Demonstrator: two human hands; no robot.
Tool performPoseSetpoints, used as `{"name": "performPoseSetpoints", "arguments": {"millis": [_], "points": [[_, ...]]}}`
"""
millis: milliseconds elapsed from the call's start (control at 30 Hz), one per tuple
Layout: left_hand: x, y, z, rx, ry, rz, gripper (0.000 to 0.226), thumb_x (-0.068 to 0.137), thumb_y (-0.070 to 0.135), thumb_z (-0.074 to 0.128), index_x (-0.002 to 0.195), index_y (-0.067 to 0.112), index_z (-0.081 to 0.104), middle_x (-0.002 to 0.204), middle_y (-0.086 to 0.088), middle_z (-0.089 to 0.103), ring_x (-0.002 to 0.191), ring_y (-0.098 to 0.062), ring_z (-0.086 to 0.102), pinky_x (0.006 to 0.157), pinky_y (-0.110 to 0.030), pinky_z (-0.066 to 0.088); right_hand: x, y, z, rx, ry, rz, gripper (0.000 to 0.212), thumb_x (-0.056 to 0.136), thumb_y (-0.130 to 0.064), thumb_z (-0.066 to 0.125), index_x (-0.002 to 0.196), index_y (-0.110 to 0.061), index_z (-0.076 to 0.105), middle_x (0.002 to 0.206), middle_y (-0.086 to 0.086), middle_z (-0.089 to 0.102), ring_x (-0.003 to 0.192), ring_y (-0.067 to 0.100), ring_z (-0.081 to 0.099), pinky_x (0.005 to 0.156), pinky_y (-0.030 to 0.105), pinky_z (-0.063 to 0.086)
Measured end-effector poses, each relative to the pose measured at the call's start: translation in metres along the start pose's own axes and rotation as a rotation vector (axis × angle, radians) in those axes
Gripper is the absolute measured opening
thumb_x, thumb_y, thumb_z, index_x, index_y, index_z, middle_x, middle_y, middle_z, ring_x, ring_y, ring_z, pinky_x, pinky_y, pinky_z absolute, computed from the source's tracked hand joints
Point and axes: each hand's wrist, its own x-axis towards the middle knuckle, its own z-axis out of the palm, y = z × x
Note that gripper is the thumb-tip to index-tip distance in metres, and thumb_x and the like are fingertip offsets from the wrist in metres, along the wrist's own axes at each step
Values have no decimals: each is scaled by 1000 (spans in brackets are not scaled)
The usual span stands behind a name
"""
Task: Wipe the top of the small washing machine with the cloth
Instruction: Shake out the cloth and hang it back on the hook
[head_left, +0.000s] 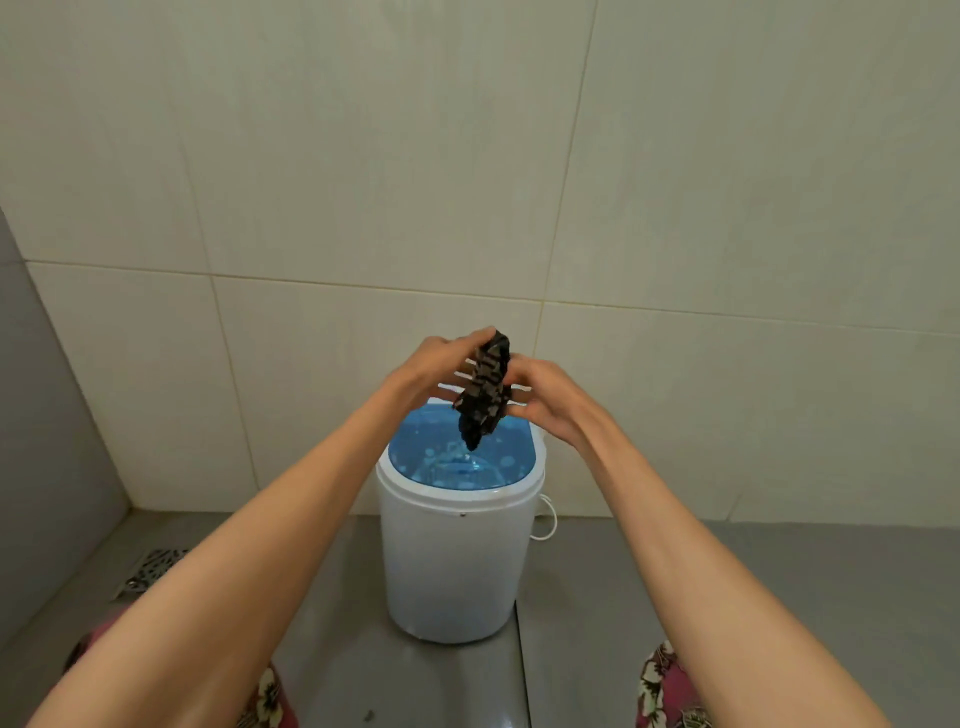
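Dark patterned cloth (483, 389) hangs bunched between my left hand (434, 366) and right hand (545, 395), both pinching it above the small washing machine (457, 551), apparently gathering it into a pad before wiping. The blue lid (462, 462) below stands unobstructed; a white cord (548, 519) and floor drain (150, 569) sit well aside.

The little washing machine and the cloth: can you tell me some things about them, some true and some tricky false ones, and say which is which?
1. Both hands hold the cloth. True: the left hand and right hand grip it together.
2. The cloth lies flat on the lid. False: it hangs bunched above the blue lid.
3. The washing machine is white with a blue top. True.
4. The machine stands on a table. False: it stands on the grey floor.
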Motion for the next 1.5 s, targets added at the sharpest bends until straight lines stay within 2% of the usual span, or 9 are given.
{"name": "performPoseSetpoints", "arguments": {"millis": [233, 400, 600, 733, 900, 1033, 1167, 1333, 1500], "points": [[-1, 15, -1, 72, 76, 175, 31, 96, 32, 55, 103, 7, 71, 96, -8, 73, 84, -13, 69, 63, -23, 52, 10, -21, -9, 7, 87, 12, 58, 91, -56, 57, 120, -6, 65, 114, 12, 71, 105, 29, 68, 96, 44, 54], [-8, 27, 0, 59, -30, 219, 27, 91, 26, 62, 109, 9, 73, 101, -5, 75, 100, -14, 69, 75, -27, 55, 12, -27, -11, -25, 195, -27, 32, 93, -28, 65, 115, -6, 67, 110, 12, 73, 93, 23, 70, 76, 34, 57], [-15, 43, -4, 236, -314, 234, 55, 81, 22, 75, 132, 19, 56, 122, 1, 67, 109, -10, 64, 88, -23, 51, 14, -46, -14, -17, 278, 12, 17, 91, -29, 69, 91, -13, 68, 90, 0, 73, 80, 18, 67, 69, 29, 53], [-14, 49, -2, 269, -133, 331, 35, 89, 0, 57, 123, 5, 58, 104, -7, 69, 88, -15, 68, 65, -13, 55, 10, -57, -14, -45, 191, 12, 20, 92, -37, 64, 98, -18, 70, 107, -2, 73, 95, 20, 67, 82, 32, 52], [-2, 52, -9, 102, 99, 309, 25, 94, 8, 51, 115, 5, 65, 79, -5, 70, 70, -13, 68, 71, -26, 59, 4, -68, -14, -134, 111, -118, 27, 93, -24, 64, 119, -20, 69, 116, 0, 70, 110, 24, 65, 88, 34, 53], [-6, 57, -15, 20, 50, 297, 21, 91, 10, 54, 109, 10, 67, 72, -3, 64, 69, -16, 62, 70, -31, 56, 6, -72, -12, -265, 235, -88, 50, 91, -37, 68, 133, -14, 54, 127, 4, 59, 117, 23, 58, 98, 42, 51], [-15, 60, -18, 18, -67, 311, 29, 91, 10, 56, 118, 12, 64, 85, -7, 70, 81, -16, 69, 74, -28, 56, 7, -77, -7, -260, 199, -97, 40, 90, -39, 68, 119, -11, 65, 110, 5, 72, 108, 23, 65, 100, 46, 49], [-24, 72, -29, -15, -286, 224, 42, 83, 1, 59, 125, 3, 54, 103, -14, 64, 103, -25, 63, 90, -36, 53, 3, -89, -9, -284, 328, -347, 26, 84, -18, 76, 105, -13, 61, 92, 6, 71, 74, 14, 67, 60, 22, 49], [-21, 80, -40, -202, -456, 118, 61, 84, 34, 54, 140, 12, 45, 129, -9, 57, 116, -26, 56, 101, -47, 44, -4, -103, -12, -489, 141, -340, 22, 87, -14, 69, 104, -17, 55, 99, 11, 73, 88, 27, 70, 81, 39, 57]]}}
